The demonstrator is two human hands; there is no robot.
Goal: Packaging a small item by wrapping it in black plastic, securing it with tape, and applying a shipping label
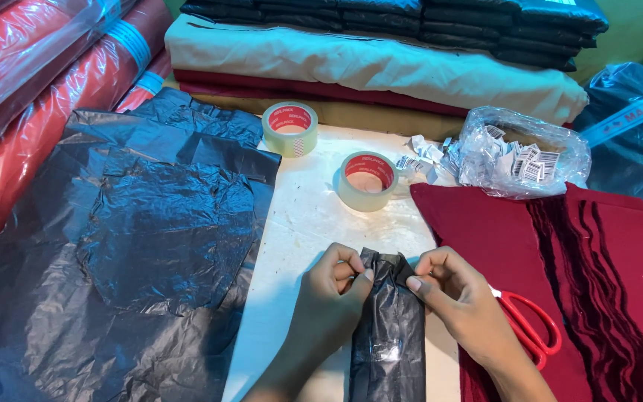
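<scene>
A narrow parcel wrapped in black plastic (pixel 388 327) lies lengthwise on the white table (pixel 306 216) in front of me. My left hand (pixel 333 294) pinches the left side of its far end with thumb and fingers. My right hand (pixel 452 286) pinches the right side of the same end. Both hands press the gathered plastic together at the top of the parcel.
Two rolls of clear tape (pixel 290 128) (pixel 367 181) stand beyond the parcel. Black plastic sheets (pixel 128 246) cover the left. Red scissors (pixel 533 327) lie on dark red cloth (pixel 604 275) at right. A clear bag of printed labels (pixel 522 152) and stacked fabric (pixel 366 63) sit behind.
</scene>
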